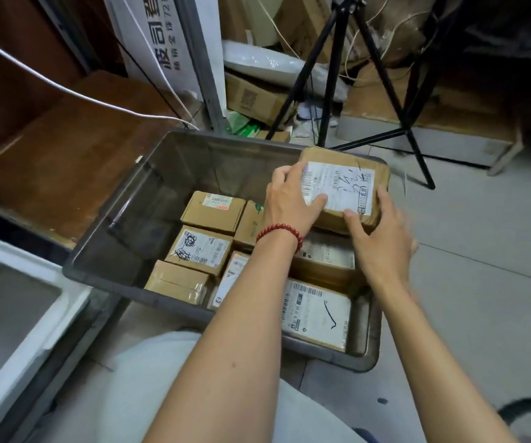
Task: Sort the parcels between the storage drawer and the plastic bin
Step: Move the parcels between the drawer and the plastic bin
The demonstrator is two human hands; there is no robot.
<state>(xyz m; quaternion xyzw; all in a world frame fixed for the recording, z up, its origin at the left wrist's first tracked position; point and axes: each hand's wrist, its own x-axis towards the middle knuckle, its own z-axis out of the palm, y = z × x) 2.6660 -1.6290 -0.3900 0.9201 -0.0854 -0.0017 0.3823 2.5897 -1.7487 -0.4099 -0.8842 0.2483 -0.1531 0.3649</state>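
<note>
Closest in, at lower left, the white storage drawer (34, 263), just beside the grey plastic bin (114, 244) with labelled parcels (316, 314) lying flat on its floor. Farther out, above the bin's far right corner, the held parcel (344, 187), label up and clamped from both sides: left hand (289, 199) with fingers curled over the left edge and thumb on the label, right hand (382, 244) gripping the near right edge. Best kept level, lifted clear of the rim before any swing toward the drawer, and released only once flat, well short of the black tripod (369, 75) beyond.
</note>
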